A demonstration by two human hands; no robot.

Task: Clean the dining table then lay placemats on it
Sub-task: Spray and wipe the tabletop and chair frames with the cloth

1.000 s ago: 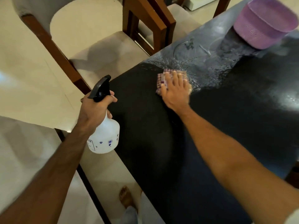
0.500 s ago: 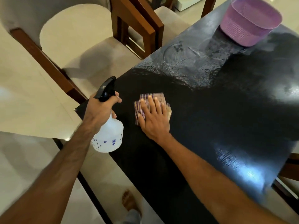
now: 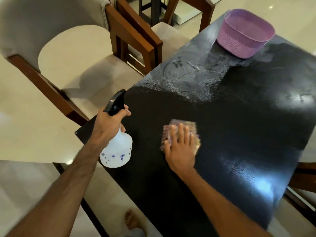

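Right hand (image 3: 179,147) flat on cloth (image 3: 181,124)

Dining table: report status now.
Left hand grips spray bottle. Right hand flat on checked cloth, wiping black table. Purple basket sits at wet far end.

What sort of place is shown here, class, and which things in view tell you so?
Probably a home dining room: a dark dining table flanked by cushioned wooden chairs, standing on a polished tiled floor.
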